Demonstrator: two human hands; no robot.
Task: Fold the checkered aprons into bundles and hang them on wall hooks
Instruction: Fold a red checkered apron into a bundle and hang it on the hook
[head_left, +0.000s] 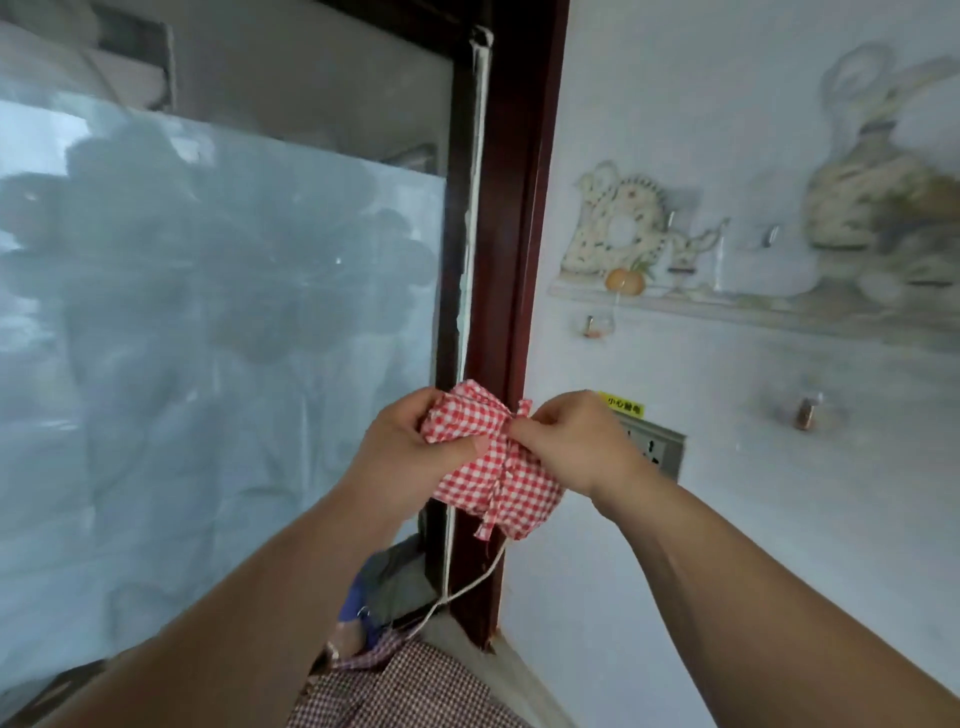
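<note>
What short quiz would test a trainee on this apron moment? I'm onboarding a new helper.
1. True or false: the left hand and right hand both hold the red checkered bundle.
2. The wall socket is: A) behind the right hand, B) on the glass door, C) on the floor.
3. Fill in: the wall hook right of the socket carries ____.
Key: 1 true; 2 A; 3 nothing.

The red-and-white checkered apron (498, 483) is folded into a thick bundle, cinched round its middle by its own strap (491, 512), whose end dangles below. It is held up, tilted, off the wall. A small wall hook (804, 414) sticks out to its right.
</note>
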